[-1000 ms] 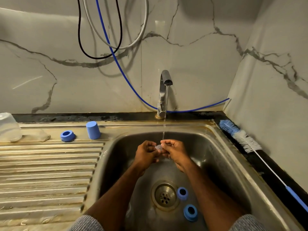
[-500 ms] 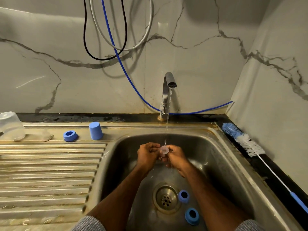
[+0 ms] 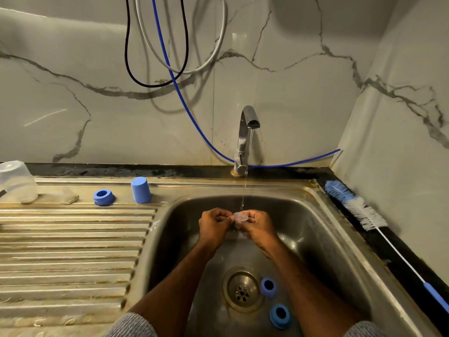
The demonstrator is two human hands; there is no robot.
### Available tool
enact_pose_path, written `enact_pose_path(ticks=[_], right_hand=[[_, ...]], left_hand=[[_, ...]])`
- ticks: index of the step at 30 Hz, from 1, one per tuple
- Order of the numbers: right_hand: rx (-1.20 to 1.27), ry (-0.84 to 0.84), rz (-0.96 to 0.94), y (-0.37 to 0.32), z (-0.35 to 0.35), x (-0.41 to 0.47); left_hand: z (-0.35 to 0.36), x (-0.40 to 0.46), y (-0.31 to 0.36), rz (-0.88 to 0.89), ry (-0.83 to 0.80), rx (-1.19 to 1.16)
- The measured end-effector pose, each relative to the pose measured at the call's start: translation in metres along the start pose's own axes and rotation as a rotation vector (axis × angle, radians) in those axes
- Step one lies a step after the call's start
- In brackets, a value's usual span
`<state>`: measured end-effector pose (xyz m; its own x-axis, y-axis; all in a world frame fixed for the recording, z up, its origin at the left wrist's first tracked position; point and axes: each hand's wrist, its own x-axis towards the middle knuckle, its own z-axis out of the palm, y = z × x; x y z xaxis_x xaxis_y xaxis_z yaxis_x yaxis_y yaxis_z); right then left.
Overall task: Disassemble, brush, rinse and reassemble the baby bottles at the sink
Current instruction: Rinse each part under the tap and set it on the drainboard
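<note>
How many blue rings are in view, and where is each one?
3. One blue ring lies on the draining board, left of the blue cap. Two lie in the sink: one right beside the drain, one nearer the person. The arms may hide more.

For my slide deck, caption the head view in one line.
Both hands rinse a clear teat under the running tap.

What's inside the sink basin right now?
Inside the sink: two blue rings beside the drain, and both hands holding a clear nipple. Forearms hide some floor.
</note>
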<state>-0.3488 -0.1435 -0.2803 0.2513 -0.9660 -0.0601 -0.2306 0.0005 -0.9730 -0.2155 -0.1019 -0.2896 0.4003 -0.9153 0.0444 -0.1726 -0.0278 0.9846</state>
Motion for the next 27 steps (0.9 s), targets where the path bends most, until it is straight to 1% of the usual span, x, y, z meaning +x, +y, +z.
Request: enact_pose_path(ticks=[5,8,13,16,19,21,24,27], right_hand=[[-0.020,0.083,-0.015,-0.0001,0.0006,0.0042],[-0.018,0.102,-0.036,-0.0004,-0.0009,0.0041],[-0.083,0.194,-0.047,0.0019,0.0026,0.0067],[-0.054,0.182,-0.062,0.0076,0.0017,0.0099],[-0.001,0.114,-0.051,0.0070,0.0027,0.0077],[0.021,0.101,-0.041,0.0051,0.0049,0.0065],[0.001,0.168,-0.043,0.0018,0.0049,0.0051],[-0.024,0.216,-0.057,-0.0023,0.0037,0.0051]], left_hand=[[-0.0011,-0.0026,0.0048,-0.007,-0.046,-0.073],[-0.0021,-0.0022,0.0027,-0.020,-0.077,-0.096],[-0.0026,-0.0015,0.0007,-0.049,-0.150,-0.108],[-0.0024,-0.0024,0.0025,-0.040,-0.154,-0.109],[-0.0005,-0.0044,0.0027,-0.018,-0.181,-0.078],[0.0011,-0.0041,0.0013,-0.010,-0.169,-0.059],[-0.0008,-0.0011,0.0004,-0.009,-0.115,-0.054],[-0.0030,0.0001,0.0007,-0.031,-0.120,-0.052]])
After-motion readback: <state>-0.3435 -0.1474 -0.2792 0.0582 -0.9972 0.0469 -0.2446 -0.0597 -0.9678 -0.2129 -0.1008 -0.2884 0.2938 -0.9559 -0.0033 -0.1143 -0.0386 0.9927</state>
